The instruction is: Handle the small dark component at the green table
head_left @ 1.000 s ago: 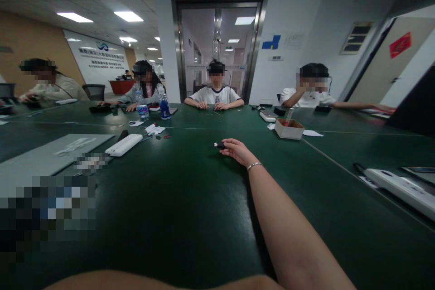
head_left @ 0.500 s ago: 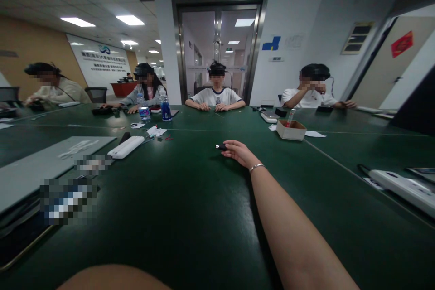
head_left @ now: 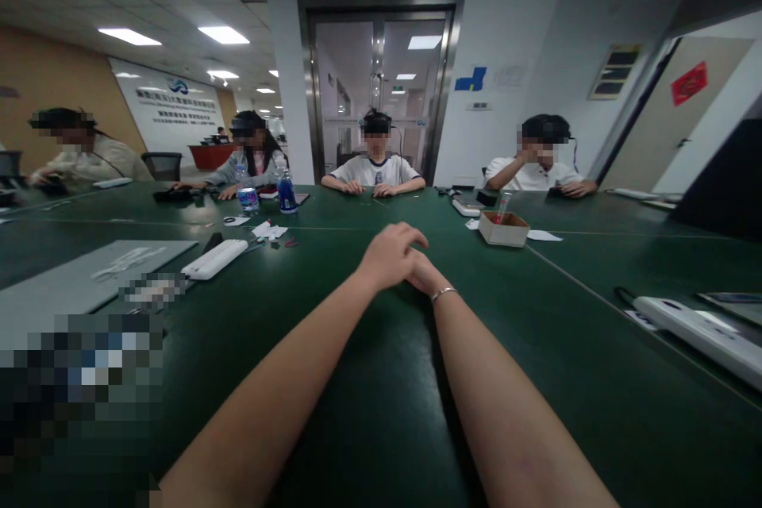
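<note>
My left hand [head_left: 386,255] reaches over the green table [head_left: 369,381], its back toward me and its fingers bent over the front of my right hand. Whatever lies between its fingertips is hidden. My right hand [head_left: 424,273], with a silver bracelet [head_left: 444,294] at the wrist, rests low over the tabletop, its fingers mostly covered by the left. Half a second ago it gripped a small black USB plug with a metal end; now both hands hide that piece.
White power strips lie at left [head_left: 215,259] and right [head_left: 696,333]. Ahead stand two bottles [head_left: 287,194], scraps of paper [head_left: 269,231] and a small open box [head_left: 503,232]. A grey board [head_left: 89,274] lies at left. Several people with headsets sit across the table.
My left hand has come in from below left and now covers the front of my right hand. The right hand stays about where it was; its plug has gone out of sight.
</note>
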Demonstrator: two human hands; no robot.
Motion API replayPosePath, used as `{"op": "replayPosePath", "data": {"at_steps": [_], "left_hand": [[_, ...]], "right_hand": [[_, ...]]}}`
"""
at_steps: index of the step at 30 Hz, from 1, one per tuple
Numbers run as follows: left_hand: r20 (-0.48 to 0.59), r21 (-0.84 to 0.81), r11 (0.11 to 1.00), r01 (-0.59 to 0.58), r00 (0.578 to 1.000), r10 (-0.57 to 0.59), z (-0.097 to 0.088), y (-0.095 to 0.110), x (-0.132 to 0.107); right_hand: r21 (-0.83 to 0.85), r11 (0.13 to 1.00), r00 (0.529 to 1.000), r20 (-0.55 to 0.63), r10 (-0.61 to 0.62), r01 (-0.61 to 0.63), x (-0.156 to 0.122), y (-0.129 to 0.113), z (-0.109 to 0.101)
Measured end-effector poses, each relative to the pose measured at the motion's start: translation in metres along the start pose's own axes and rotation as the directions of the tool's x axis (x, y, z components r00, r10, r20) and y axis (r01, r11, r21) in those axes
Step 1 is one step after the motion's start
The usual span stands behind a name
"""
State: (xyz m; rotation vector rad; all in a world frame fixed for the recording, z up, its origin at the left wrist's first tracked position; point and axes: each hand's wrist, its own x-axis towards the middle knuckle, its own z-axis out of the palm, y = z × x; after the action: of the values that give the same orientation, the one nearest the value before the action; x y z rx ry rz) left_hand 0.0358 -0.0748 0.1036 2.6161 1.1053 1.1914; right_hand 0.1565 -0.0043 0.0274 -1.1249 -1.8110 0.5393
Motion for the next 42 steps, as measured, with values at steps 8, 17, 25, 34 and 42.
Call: {"op": "replayPosePath", "data": {"at_steps": [8,17,25,34,42], "left_hand": [[0.089,-0.282,0.672,0.685,0.716,-0.692,0.053,-0.101,-0.023],[0.004,-0.418,0.736,0.533,0.811,-0.585,0.059,-0.107,-0.031],[-0.059,-0.522,0.702,0.484,0.801,-0.596,0.06,-0.113,-0.032],[-0.016,-0.671,0.627,0.396,0.837,-0.546,0.049,-0.109,-0.033],[-0.011,-0.601,0.657,0.454,0.818,-0.575,0.046,-0.106,-0.032]], "right_hand": [[0.737,0.515,0.894,0.299,0.333,-0.438,-0.001,0.001,0.001],[0.705,0.542,0.886,0.313,0.342,-0.458,-0.003,-0.002,0.0],[0.715,0.52,0.878,0.308,0.365,-0.467,-0.003,-0.007,-0.001],[0.692,0.545,0.871,0.276,0.406,-0.473,-0.003,-0.007,0.001],[0.724,0.537,0.897,0.292,0.331,-0.433,-0.004,-0.004,-0.003]]}}
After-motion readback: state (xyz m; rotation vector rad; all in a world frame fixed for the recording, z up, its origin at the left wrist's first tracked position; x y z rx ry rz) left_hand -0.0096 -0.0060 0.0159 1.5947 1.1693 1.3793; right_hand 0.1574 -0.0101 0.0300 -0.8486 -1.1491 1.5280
